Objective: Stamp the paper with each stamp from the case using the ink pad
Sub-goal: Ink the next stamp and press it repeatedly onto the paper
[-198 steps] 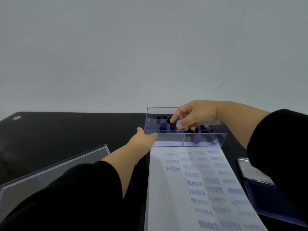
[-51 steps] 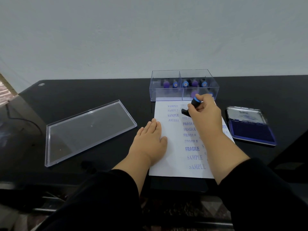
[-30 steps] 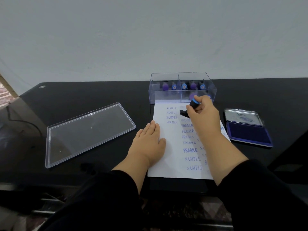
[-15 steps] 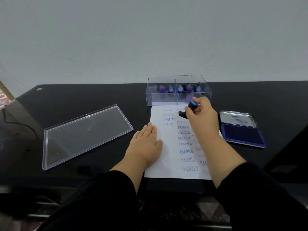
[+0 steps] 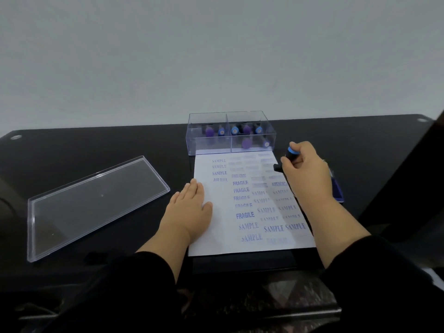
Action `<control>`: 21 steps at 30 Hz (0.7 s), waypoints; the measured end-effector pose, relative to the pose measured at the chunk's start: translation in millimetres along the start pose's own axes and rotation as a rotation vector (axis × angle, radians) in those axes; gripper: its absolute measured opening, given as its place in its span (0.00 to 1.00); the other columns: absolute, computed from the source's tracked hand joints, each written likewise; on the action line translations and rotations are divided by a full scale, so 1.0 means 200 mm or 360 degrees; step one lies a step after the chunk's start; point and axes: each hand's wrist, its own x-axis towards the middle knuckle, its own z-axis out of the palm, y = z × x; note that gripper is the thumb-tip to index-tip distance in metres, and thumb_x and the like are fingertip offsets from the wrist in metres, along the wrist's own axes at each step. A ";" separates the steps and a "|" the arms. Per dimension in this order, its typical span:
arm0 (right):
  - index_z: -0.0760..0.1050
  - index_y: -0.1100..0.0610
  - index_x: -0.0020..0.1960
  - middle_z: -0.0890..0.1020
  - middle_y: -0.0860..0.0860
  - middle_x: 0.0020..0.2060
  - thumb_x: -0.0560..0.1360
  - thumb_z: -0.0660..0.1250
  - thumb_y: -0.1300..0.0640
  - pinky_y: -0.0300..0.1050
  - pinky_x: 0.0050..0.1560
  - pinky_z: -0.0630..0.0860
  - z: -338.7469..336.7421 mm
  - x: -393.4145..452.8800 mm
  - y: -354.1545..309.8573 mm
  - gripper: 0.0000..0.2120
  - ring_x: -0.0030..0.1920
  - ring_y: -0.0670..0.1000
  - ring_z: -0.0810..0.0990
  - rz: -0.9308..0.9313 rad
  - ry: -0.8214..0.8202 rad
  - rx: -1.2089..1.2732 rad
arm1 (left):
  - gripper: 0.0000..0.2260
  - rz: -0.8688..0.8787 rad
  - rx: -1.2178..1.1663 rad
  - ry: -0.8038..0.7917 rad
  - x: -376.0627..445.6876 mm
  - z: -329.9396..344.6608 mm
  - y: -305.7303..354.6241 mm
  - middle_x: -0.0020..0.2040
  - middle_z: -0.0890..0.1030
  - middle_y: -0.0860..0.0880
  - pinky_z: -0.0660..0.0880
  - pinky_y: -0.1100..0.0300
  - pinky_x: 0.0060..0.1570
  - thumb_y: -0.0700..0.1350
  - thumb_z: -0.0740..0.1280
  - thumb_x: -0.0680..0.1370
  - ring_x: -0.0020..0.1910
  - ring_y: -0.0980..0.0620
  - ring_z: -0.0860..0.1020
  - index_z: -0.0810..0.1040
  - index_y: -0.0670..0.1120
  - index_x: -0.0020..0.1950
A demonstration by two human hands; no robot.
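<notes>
While left hand (image 5: 186, 210) lies flat on smooth paper (image 5: 216, 236), right hand (image 5: 305, 169) grips stamp (image 5: 289, 156) — black, blue-ringed.

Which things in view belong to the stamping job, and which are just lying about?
In the job:
- stamp, gripped by the right hand
- paper, pressed flat by the left hand
- stamp case with the other stamps inside
- ink pad, mostly hidden behind the right hand

Lying about:
- clear lid, on the table left of the paper

Head camera looks forward and down over table (image 5: 96, 145)
</notes>
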 end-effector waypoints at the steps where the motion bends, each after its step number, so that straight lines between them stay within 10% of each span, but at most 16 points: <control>1: 0.71 0.53 0.61 0.77 0.48 0.38 0.77 0.64 0.57 0.41 0.40 0.70 -0.03 0.00 0.02 0.13 0.41 0.50 0.76 0.0007 0.0019 -0.0056 | 0.25 -0.0001 -0.0003 0.0007 0.00 0.00 0.00 0.78 0.41 0.49 0.40 0.58 0.74 0.50 0.45 0.83 0.77 0.53 0.42 0.41 0.45 0.78; 21: 0.69 0.52 0.61 0.79 0.53 0.50 0.77 0.62 0.59 0.43 0.35 0.67 -0.14 -0.05 0.14 0.13 0.43 0.53 0.72 0.0247 0.0018 -0.0556 | 0.26 0.0010 0.0007 0.0022 0.00 0.00 0.00 0.78 0.42 0.48 0.42 0.56 0.74 0.50 0.46 0.83 0.77 0.52 0.43 0.42 0.44 0.78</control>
